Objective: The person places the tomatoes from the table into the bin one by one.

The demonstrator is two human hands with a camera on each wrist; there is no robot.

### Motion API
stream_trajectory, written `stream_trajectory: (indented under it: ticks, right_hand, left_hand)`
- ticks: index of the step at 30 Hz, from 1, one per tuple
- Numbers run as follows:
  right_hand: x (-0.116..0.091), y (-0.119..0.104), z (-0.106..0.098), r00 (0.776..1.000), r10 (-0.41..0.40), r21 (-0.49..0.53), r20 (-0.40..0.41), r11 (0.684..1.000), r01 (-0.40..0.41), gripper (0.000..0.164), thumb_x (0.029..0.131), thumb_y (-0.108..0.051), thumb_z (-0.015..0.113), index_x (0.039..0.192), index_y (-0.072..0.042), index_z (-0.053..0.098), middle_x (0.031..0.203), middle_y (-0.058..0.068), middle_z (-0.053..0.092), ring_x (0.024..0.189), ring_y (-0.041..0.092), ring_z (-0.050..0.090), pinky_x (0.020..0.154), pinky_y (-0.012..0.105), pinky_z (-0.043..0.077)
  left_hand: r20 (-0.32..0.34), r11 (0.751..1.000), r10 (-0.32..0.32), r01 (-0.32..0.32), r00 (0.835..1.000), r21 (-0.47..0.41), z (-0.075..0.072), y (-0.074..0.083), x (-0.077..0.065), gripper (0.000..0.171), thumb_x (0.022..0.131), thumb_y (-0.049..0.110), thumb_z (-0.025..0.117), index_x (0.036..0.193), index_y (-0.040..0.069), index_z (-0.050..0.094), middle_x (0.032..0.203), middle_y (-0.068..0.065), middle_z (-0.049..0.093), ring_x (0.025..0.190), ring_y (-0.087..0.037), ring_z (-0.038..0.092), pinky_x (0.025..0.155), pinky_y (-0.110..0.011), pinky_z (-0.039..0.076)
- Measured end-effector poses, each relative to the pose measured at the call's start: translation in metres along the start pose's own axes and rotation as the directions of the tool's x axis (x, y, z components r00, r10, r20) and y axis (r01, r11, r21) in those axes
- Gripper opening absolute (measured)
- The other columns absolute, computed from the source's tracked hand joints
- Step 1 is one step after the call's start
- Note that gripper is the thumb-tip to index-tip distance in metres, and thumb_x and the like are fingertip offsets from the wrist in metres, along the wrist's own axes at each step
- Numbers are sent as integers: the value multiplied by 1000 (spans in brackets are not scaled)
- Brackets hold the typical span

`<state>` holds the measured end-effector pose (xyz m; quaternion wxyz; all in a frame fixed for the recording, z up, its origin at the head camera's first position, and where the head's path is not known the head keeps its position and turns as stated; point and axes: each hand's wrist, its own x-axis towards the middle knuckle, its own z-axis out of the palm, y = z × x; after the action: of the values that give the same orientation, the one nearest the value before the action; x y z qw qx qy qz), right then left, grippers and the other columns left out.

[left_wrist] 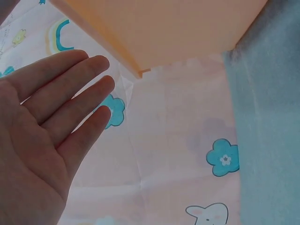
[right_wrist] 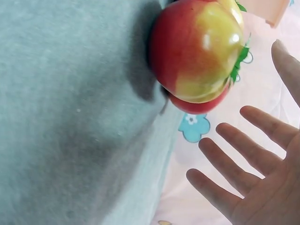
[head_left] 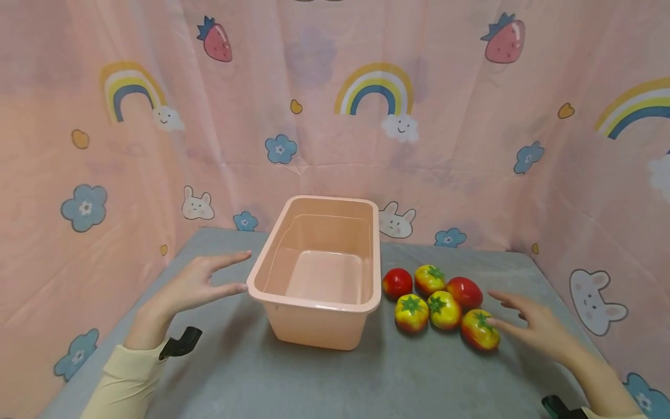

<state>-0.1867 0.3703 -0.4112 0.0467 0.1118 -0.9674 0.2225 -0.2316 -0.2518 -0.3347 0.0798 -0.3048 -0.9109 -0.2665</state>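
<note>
6 tomatoes [head_left: 444, 309], ctr-right of frame on grey counter [head_left: 293, 384]; R hand [head_left: 539, 326] just by them, L hand [head_left: 193, 283] near pink bin [head_left: 316, 326], mid-frame; both w/ fingers extended, holding nothing.

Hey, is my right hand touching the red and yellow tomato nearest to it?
Apart. The right wrist view shows a gap, with pink backdrop visible between the right hand and the red and yellow tomato.

Head view from high up, forward-down toward the table's far edge [head_left: 471, 256]; wrist views close by the fingers [left_wrist: 70, 84], curtain [head_left: 450, 145] in all.
</note>
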Motion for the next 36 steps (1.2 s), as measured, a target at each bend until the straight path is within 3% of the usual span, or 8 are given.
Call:
stream_trajectory:
  ticks: [6, 17, 26, 36]
  right_hand:
    - [-1, 1, 6, 999, 29, 39, 35, 999, -30, 66, 87, -44, 65, 136, -2, 47, 128, 28, 53, 109, 45, 55, 83, 62, 48]
    - [-5, 7, 18, 999, -20, 105, 48, 994, 15, 66, 82, -38, 73, 132, -1, 50, 128, 25, 55, 104, 40, 60, 78, 54, 54]
    - [-3, 5, 23, 986, 78, 140, 149, 985, -99, 71, 81, -45, 71, 134, -5, 48, 131, 26, 52, 104, 37, 60, 76, 46, 57]
    - [1, 2, 22, 966, 130, 152, 223, 974, -166, 71, 81, -43, 72, 134, -2, 48, 124, 25, 57, 94, 28, 65, 76, 46, 56]
  left_hand:
    - [-3, 1000, 26, -26, 1000, -6, 2, 3, 2, 59, 82, 41, 72, 135, 20, 55, 134, 6, 57, 123, -18, 55, 97, -46, 47]
    - [19, 1000, 24, -24, 1000, -9, 3, 11, 7, 63, 78, 45, 75, 133, 19, 57, 130, 8, 59, 121, -15, 56, 95, -45, 49]
    - [51, 999, -20, 21, 998, -33, 0, 16, 12, 66, 76, 51, 75, 132, 22, 57, 130, 9, 59, 121, -15, 56, 91, -41, 51]
    - [64, 993, -72, 77, 995, -85, 0, 13, 10, 67, 74, 53, 75, 132, 24, 57, 130, 9, 60, 124, -16, 54, 96, -45, 48]
